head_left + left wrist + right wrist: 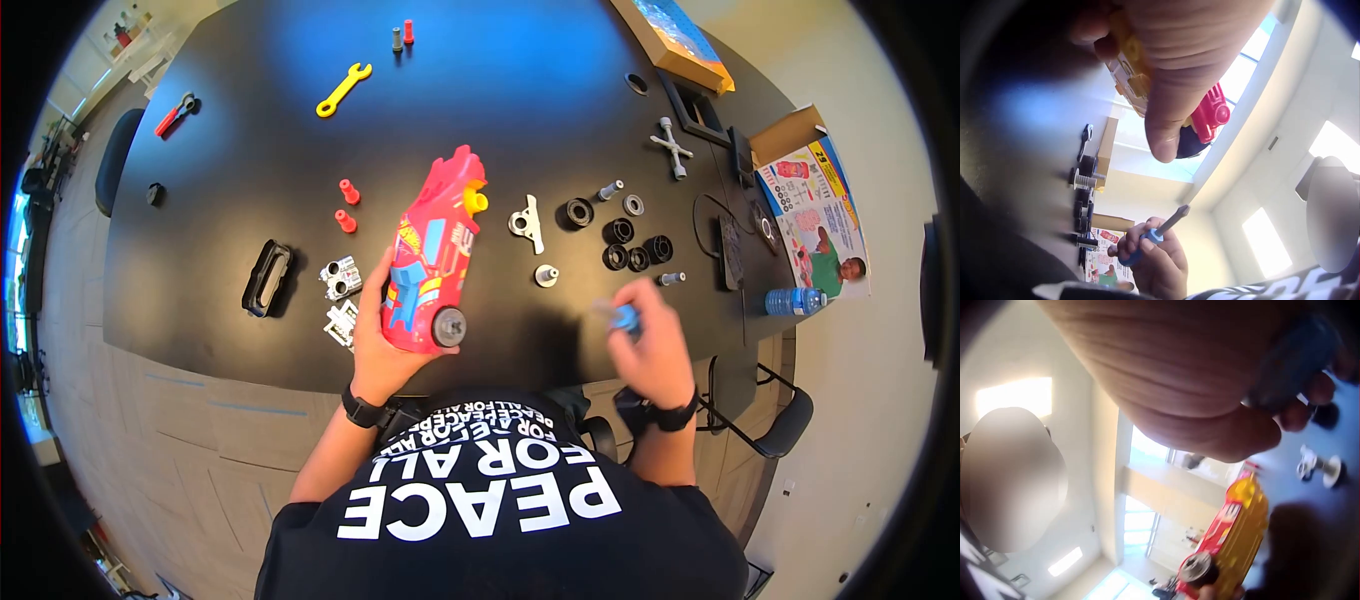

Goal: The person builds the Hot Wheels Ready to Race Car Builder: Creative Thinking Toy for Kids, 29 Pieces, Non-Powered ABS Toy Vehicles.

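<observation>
My left hand [378, 335] grips a red toy car body [440, 245] with blue and yellow markings, held up over the near side of the table. One grey-hubbed wheel [449, 327] sits at its lower corner; in the right wrist view its yellow underside [1244, 540] shows. My right hand [652, 338] holds a toy screwdriver by its blue handle [1130, 253], apart from the car. Its grey tip [1175, 217] points up and away in the left wrist view. Between the hands, a grey-white bolt-like piece [546, 275] and a white lever-shaped part [526, 224] lie on the table.
Black tires [617, 231] and grey bolts cluster to the right. Red pegs [346, 220], silver engine parts [341, 277] and a black frame [267, 278] lie left. Farther off are a yellow wrench [344, 90] and a grey cross wrench [671, 148]. A water bottle [795, 301] stands near the right edge.
</observation>
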A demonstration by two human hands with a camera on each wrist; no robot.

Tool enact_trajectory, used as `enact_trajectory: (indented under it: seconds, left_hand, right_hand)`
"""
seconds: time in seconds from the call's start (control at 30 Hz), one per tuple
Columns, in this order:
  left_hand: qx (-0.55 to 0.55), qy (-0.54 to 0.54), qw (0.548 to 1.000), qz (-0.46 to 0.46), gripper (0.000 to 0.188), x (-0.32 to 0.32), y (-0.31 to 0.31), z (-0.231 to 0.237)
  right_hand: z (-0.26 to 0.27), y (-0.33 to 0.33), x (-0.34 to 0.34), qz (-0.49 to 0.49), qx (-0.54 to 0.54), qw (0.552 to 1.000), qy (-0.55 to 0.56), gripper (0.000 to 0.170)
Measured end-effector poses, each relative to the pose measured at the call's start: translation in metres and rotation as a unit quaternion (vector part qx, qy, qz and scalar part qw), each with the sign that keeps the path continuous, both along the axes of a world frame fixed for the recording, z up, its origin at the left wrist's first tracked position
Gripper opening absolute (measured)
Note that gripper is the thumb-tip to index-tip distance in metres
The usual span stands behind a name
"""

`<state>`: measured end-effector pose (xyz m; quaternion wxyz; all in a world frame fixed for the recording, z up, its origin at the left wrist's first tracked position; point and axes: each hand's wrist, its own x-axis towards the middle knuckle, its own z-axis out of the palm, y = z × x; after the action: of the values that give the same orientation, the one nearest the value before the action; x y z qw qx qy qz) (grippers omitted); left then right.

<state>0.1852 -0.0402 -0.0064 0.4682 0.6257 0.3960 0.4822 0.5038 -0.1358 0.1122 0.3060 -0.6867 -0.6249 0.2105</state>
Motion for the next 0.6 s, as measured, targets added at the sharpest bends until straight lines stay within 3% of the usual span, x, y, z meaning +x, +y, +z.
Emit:
enact_trajectory:
  seconds: [0.07,0.1,0.17,0.2,0.27,0.3,0.37,0.43,0.5,0.57,0.6]
  left_hand:
    - [0.005,-0.008,1.0,-0.003,0.138,-0.002,0.002,-0.006]
    - [0.011,-0.015,1.0,-0.002,0.137,-0.002,0.003,-0.008]
    - [0.005,-0.041,0.999,-0.014,0.137,-0.002,0.003,-0.01]
    - [-0.024,-0.063,0.997,-0.034,0.137,-0.003,0.002,-0.011]
    - [-0.048,-0.098,0.992,-0.056,0.136,-0.002,0.003,-0.012]
    - [-0.045,-0.098,0.993,-0.055,0.136,-0.003,0.002,-0.01]
    - [-0.144,-0.112,0.982,-0.053,0.137,-0.007,-0.002,-0.007]
    - [-0.147,-0.123,0.98,-0.049,0.137,-0.007,-0.002,-0.005]
    - [-0.033,-0.075,0.996,-0.046,0.136,-0.007,0.001,-0.012]
    - [-0.037,-0.098,0.994,-0.043,0.133,-0.006,0.0,-0.014]
    - [-0.033,-0.087,0.995,-0.043,0.128,-0.006,-0.001,-0.013]
  right_hand:
    - [-0.003,0.011,0.025,-0.097,0.057,0.994,-0.001,0.016]
    - [-0.001,0.017,0.037,-0.128,0.069,0.988,-0.055,0.016]
    - [-0.01,0.028,0.055,-0.152,0.056,0.984,-0.072,0.02]
    - [-0.014,0.035,0.057,-0.153,0.057,0.984,-0.072,0.02]
    - [-0.019,0.049,0.052,-0.076,0.089,0.974,-0.194,0.031]
    - [-0.018,0.057,0.04,-0.089,0.022,0.979,-0.182,0.046]
    - [-0.035,0.079,0.027,-0.053,0.055,0.973,-0.218,0.06]
    - [-0.056,0.104,0.025,-0.046,0.049,0.97,-0.233,0.069]
    - [-0.066,0.123,0.024,-0.041,0.054,0.973,-0.218,0.062]
    - [-0.075,0.139,0.031,-0.018,-0.013,0.975,-0.222,0.054]
    - [-0.077,0.142,0.033,-0.014,0.013,0.98,-0.197,0.049]
